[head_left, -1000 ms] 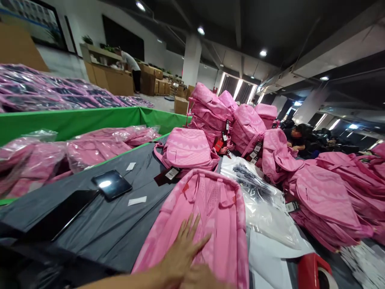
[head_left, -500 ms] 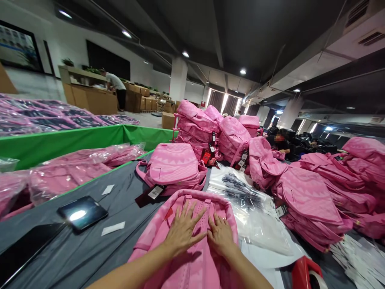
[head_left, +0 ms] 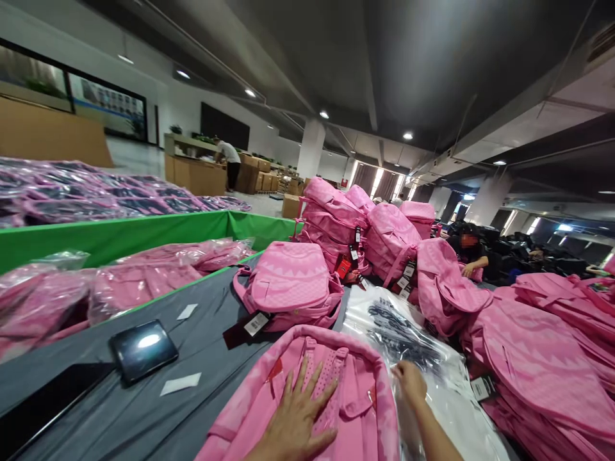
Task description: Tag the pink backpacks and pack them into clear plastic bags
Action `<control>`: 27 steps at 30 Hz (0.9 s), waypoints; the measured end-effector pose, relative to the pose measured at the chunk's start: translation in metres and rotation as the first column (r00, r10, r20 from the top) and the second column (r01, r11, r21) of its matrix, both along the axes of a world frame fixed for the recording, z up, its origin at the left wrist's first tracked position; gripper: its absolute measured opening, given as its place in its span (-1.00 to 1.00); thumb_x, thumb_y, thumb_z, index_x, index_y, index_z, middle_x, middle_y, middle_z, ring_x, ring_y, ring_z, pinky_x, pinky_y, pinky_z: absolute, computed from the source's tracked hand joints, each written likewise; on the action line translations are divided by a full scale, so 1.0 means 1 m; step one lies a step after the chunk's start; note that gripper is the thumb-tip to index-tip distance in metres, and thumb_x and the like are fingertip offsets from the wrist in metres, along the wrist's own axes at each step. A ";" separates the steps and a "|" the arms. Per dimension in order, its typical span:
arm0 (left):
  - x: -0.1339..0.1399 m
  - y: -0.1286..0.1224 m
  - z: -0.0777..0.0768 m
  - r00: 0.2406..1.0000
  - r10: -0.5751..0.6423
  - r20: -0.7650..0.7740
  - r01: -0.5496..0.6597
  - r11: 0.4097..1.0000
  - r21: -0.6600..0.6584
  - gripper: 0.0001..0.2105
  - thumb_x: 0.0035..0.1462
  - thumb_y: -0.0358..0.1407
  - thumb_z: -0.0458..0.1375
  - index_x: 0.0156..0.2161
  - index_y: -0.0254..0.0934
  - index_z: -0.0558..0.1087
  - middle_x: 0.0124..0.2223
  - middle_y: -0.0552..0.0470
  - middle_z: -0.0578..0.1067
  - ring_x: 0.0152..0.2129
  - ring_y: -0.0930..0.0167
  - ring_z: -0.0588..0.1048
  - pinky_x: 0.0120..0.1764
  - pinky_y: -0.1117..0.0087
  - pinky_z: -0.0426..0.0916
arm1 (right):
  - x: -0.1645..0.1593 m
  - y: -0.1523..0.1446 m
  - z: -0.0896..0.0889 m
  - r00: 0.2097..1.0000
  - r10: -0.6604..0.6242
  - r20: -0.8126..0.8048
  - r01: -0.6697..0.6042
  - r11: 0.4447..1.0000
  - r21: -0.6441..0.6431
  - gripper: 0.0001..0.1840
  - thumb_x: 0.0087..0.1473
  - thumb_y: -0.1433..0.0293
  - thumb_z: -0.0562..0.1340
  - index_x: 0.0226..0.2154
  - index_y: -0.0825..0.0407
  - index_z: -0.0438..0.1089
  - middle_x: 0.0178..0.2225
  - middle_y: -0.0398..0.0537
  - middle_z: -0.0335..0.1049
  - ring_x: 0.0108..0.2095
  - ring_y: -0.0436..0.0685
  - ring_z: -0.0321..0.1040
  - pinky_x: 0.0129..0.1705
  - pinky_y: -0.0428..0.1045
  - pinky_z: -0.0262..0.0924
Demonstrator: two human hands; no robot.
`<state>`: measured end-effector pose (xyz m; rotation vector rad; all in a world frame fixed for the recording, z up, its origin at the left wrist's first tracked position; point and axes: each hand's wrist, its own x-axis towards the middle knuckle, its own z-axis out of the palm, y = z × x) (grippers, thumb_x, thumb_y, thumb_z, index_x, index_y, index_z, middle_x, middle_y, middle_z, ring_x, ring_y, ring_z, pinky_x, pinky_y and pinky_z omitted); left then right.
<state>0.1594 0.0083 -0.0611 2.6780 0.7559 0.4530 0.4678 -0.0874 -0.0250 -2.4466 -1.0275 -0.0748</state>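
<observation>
A pink backpack [head_left: 269,390] lies in front of me with its padded back and straps facing up. My left hand [head_left: 300,410] rests flat on that back panel, fingers spread. To the right of the backpack, my right hand [head_left: 411,384] is closed at the near left side of a stack of clear plastic bags [head_left: 446,390] with dark print. Its fingers are curled and seem to pinch the film, though the fingertips are partly hidden. Just beyond lies another pink backpack [head_left: 291,275] with a dark hang tag [head_left: 247,326].
Pink backpacks [head_left: 331,224] are piled at the back, with more backpacks [head_left: 538,358] on the right. On the left lie a dark phone-like device [head_left: 144,349], a black panel [head_left: 52,403] and white slips [head_left: 180,383]. A green-walled bin [head_left: 192,224] holds bagged backpacks. Co-workers [head_left: 229,163] stand farther off.
My right hand has left the backpack and moved right to the plastic bags, its fingers closing. My left hand stays flat on the backpack. The view has turned left.
</observation>
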 end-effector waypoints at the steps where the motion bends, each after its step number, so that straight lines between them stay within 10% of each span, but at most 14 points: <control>1: 0.000 0.000 0.001 1.000 0.002 0.001 -0.002 1.000 -0.009 -0.24 0.20 0.15 0.14 0.39 0.25 -0.12 0.49 0.08 -0.24 0.38 -0.22 -0.28 0.25 -0.45 -0.25 | 0.008 0.005 0.011 0.999 -0.037 0.017 0.037 0.999 0.013 -0.77 0.07 0.39 0.24 -0.60 -0.01 0.38 -0.44 -0.09 0.47 -0.35 0.13 0.43 -0.38 -0.06 0.07; 7: 0.001 -0.003 0.009 1.000 -0.011 -0.013 0.010 0.997 -0.076 -0.23 0.19 0.15 0.14 0.40 0.23 -0.12 0.49 0.07 -0.29 0.37 -0.20 -0.37 0.26 -0.44 -0.30 | 0.056 0.019 0.115 0.967 -0.253 0.038 0.242 0.953 0.184 -0.63 0.30 0.26 -0.03 -0.36 0.01 0.39 -0.40 0.00 0.42 -0.45 0.10 0.30 -0.40 -0.02 0.07; 11: -0.001 0.000 0.009 0.999 -0.029 0.041 0.031 0.998 -0.055 -0.24 0.19 0.12 0.16 0.40 0.22 -0.08 0.50 0.07 -0.23 0.38 -0.22 -0.36 0.25 -0.46 -0.32 | 0.037 0.013 0.174 0.996 -0.053 0.073 0.029 0.955 0.294 -0.51 0.21 0.01 0.02 -0.59 -0.05 0.19 -0.59 -0.13 0.23 -0.51 0.08 0.20 -0.39 -0.01 0.07; 17: 0.010 -0.007 0.007 0.954 -0.132 0.270 0.167 0.980 -0.111 -0.43 0.17 -0.06 0.18 0.29 -0.01 0.34 0.41 -0.15 0.20 0.34 -0.12 0.07 0.30 -0.30 -0.15 | -0.063 -0.007 0.195 0.954 0.280 0.105 -0.298 0.858 0.418 -0.37 0.07 -0.28 -0.08 -0.55 -0.09 0.07 -0.60 -0.24 0.11 -0.53 0.05 0.12 -0.46 -0.04 0.07; 22: 0.050 -0.055 0.015 0.760 -0.217 0.613 0.612 0.555 -0.564 -0.40 -0.13 0.23 0.30 -0.03 -0.07 0.55 -0.05 -0.10 0.58 -0.01 0.08 0.50 0.11 0.00 0.28 | -0.134 -0.035 0.166 0.913 0.364 0.185 -0.406 0.765 0.499 -0.46 0.24 -0.13 0.00 -0.46 -0.05 0.25 -0.57 -0.19 0.23 -0.55 0.06 0.21 -0.47 -0.06 0.13; 27: 0.021 -0.090 0.040 0.627 0.447 0.638 0.690 0.062 -0.722 -0.21 -0.24 0.35 0.28 -0.03 -0.21 0.47 0.03 -0.16 0.51 -0.05 0.20 0.48 -0.19 0.30 0.30 | -0.156 -0.058 0.107 0.809 0.430 0.401 -0.561 0.770 0.305 -0.47 0.32 -0.03 -0.04 -0.41 -0.08 0.41 -0.46 -0.04 0.43 -0.55 0.09 0.34 -0.50 -0.05 0.13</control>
